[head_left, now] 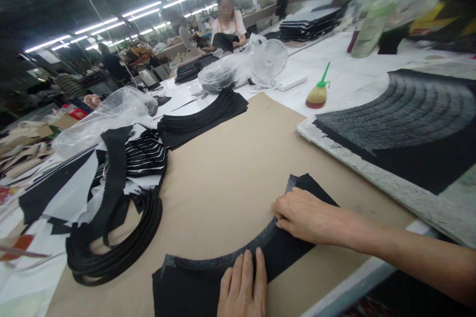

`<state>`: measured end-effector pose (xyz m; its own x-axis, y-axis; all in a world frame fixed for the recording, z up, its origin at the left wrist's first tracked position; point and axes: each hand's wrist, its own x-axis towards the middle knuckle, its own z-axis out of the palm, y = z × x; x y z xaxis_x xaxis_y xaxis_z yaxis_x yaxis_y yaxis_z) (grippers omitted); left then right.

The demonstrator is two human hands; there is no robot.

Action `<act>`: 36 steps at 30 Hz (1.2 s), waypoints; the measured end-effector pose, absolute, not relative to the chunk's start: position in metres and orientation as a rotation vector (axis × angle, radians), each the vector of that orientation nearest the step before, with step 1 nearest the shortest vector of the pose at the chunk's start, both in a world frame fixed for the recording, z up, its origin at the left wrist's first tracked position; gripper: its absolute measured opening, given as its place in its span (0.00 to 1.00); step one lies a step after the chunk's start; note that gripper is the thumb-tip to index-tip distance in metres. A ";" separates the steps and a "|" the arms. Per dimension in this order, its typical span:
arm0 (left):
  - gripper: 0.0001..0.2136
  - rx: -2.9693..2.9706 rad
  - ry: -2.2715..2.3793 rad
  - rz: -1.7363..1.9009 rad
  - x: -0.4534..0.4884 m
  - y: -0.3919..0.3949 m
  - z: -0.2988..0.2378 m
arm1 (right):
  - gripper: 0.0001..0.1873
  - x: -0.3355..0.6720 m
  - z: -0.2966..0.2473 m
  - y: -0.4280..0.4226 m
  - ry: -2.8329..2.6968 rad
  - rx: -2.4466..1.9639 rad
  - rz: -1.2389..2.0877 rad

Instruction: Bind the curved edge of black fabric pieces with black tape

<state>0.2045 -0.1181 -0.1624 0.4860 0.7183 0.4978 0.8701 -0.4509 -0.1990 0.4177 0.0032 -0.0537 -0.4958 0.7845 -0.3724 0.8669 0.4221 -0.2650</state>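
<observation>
A black fabric piece [208, 282] with a concave upper edge lies on the brown board in front of me. A narrow, grey, fuzzy-looking band [230, 259] runs along that curved edge. My left hand [243, 285] rests on the piece near its middle, fingers stretched out and tips at the band. Toward the right end, my right hand [303, 213] has its fingers curled and pressed together at the curved edge. Its thumb and fingertips touch the cloth there. The part under the right palm is hidden.
Left lie looped black strips [115, 267] and layered black-and-white pieces [145, 153]. Curved black pieces [201, 119] sit behind. Right, a pale board [372, 173] bears overlapping grey-edged black pieces [420, 109]. Beyond are a glue bottle [317, 95], white fan [268, 62] and a seated person [228, 25].
</observation>
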 end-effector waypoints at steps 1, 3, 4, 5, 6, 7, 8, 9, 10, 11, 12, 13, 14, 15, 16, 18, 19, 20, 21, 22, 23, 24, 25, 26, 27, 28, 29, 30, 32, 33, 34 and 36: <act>0.19 -2.300 -1.321 -0.501 0.205 -0.117 -0.163 | 0.10 0.418 -0.056 0.003 2.488 1.461 -0.630; 0.18 -2.283 -1.319 -0.548 0.207 -0.117 -0.162 | 0.11 0.418 -0.062 0.002 2.501 1.463 -0.616; 0.18 -2.276 -1.318 -0.569 0.207 -0.116 -0.162 | 0.11 0.418 -0.065 0.001 2.508 1.467 -0.606; 0.18 -2.273 -1.322 -0.585 0.208 -0.116 -0.162 | 0.10 0.419 -0.069 0.000 2.515 1.475 -0.593; 0.18 -2.268 -1.335 -0.596 0.208 -0.116 -0.161 | 0.09 0.419 -0.072 -0.001 2.523 1.486 -0.578; 0.17 -2.262 -1.357 -0.604 0.208 -0.116 -0.160 | 0.08 0.420 -0.075 -0.001 2.530 1.500 -0.562; 0.17 -2.260 -1.384 -0.609 0.208 -0.116 -0.159 | 0.06 0.421 -0.078 -0.001 2.535 1.513 -0.548; 0.17 -2.268 -1.414 -0.618 0.209 -0.115 -0.157 | 0.05 0.422 -0.080 -0.002 2.538 1.526 -0.536; 0.17 -2.290 -1.441 -0.637 0.210 -0.113 -0.155 | 0.05 0.423 -0.081 -0.002 2.539 1.534 -0.529; 0.17 -2.325 -1.468 -0.672 0.213 -0.111 -0.153 | 0.05 0.424 -0.081 -0.002 2.539 1.540 -0.525; 0.17 -2.368 -1.488 -0.724 0.217 -0.108 -0.150 | 0.06 0.424 -0.080 -0.002 2.538 1.544 -0.524; 0.18 -2.410 -1.505 -0.786 0.222 -0.105 -0.148 | 0.06 0.424 -0.079 -0.002 2.537 1.548 -0.523; 0.20 -2.448 -1.516 -0.850 0.229 -0.102 -0.147 | 0.06 0.423 -0.076 -0.002 2.534 1.552 -0.523; 0.21 -2.482 -1.520 -0.900 0.237 -0.099 -0.146 | 0.06 0.423 -0.074 -0.002 2.533 1.557 -0.523; 0.23 -2.512 -1.522 -0.923 0.245 -0.096 -0.147 | 0.06 0.422 -0.071 -0.002 2.532 1.564 -0.523; 0.24 -2.543 -1.517 -0.898 0.259 -0.093 -0.151 | 0.07 0.422 -0.066 -0.001 2.527 1.583 -0.532; 0.23 -2.539 -1.511 -0.869 0.265 -0.093 -0.154 | 0.09 0.424 -0.064 0.001 2.521 1.599 -0.541; 0.23 -2.520 -1.502 -0.851 0.269 -0.092 -0.157 | 0.10 0.427 -0.062 0.004 2.510 1.617 -0.555; 0.22 -2.482 -1.495 -0.853 0.271 -0.092 -0.161 | 0.11 0.432 -0.061 0.007 2.497 1.642 -0.573; 0.21 -2.446 -1.488 -0.873 0.273 -0.092 -0.164 | 0.12 0.437 -0.059 0.011 2.479 1.671 -0.598; 0.21 -2.417 -1.483 -0.897 0.274 -0.092 -0.166 | 0.12 0.444 -0.058 0.016 2.459 1.702 -0.632; 0.20 -2.391 -1.489 -0.924 0.275 -0.092 -0.168 | 0.11 0.451 -0.057 0.020 2.438 1.735 -0.674; 0.20 -2.367 -1.502 -0.942 0.275 -0.091 -0.170 | 0.10 0.458 -0.057 0.024 2.418 1.764 -0.724; 0.19 -2.349 -1.515 -0.946 0.276 -0.090 -0.171 | 0.09 0.464 -0.058 0.027 2.401 1.789 -0.779; 0.19 -2.338 -1.525 -0.938 0.277 -0.089 -0.171 | 0.08 0.470 -0.058 0.030 2.389 1.809 -0.835; 0.19 -2.330 -1.529 -0.925 0.277 -0.089 -0.171 | 0.07 0.474 -0.060 0.032 2.382 1.822 -0.888; 0.18 -2.319 -1.531 -0.915 0.278 -0.088 -0.171 | 0.06 0.477 -0.061 0.033 2.380 1.833 -0.935; 0.18 -2.316 -1.528 -0.896 0.278 -0.087 -0.170 | 0.05 0.478 -0.063 0.033 2.379 1.845 -0.974; 0.17 -2.337 -1.499 -0.833 0.276 -0.086 -0.167 | 0.03 0.480 -0.066 0.033 2.369 1.882 -1.030; 0.17 -2.354 -1.477 -0.793 0.275 -0.086 -0.166 | 0.04 0.480 -0.068 0.033 2.362 1.904 -1.052; 0.17 -2.372 -1.450 -0.750 0.273 -0.086 -0.165 | 0.04 0.480 -0.070 0.032 2.355 1.923 -1.072; 0.17 -2.385 -1.406 -0.681 0.270 -0.085 -0.164 | 0.05 0.480 -0.073 0.032 2.350 1.945 -1.108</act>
<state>0.2701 -0.0851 -0.1636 0.4122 0.7394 0.5324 0.8761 -0.4821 -0.0087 0.4798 0.0320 -0.0729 -0.2781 0.9010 -0.3329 0.8303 0.0512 -0.5550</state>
